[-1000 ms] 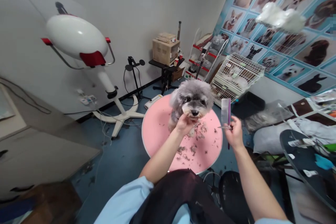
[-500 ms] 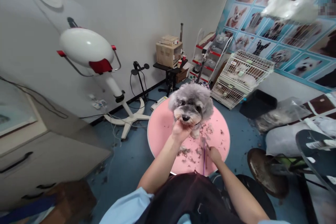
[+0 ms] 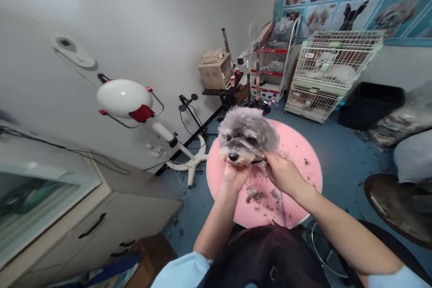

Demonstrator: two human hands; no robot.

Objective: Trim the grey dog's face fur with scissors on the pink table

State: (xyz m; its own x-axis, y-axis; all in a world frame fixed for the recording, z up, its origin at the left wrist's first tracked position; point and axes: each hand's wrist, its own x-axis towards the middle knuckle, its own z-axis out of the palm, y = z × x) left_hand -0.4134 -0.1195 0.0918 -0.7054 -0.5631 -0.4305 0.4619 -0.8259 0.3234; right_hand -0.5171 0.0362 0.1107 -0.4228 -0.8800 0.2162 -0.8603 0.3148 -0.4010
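Observation:
A grey, fluffy dog with a paler muzzle is on the round pink table, facing me. My left hand cups its chin from below, fingers closed around the lower jaw and partly hidden. In my right hand is a pair of scissors, whose blades lie across the dog's cheek beside the muzzle, pointing up and left. I cannot tell whether the blades are apart. A comb with a purple spine lies on the table below my right hand, among clumps of cut hair.
A white dryer on a stand is at the left, its wheeled base near the table. Wire cages and a black bin stand behind on the right. A brown round stool seat is at the right, cabinets at the left.
My right hand has risen from the table beside the comb to the dog's face, with the scissors now at its cheek. My left hand stays under the chin. The view has turned and tilted down.

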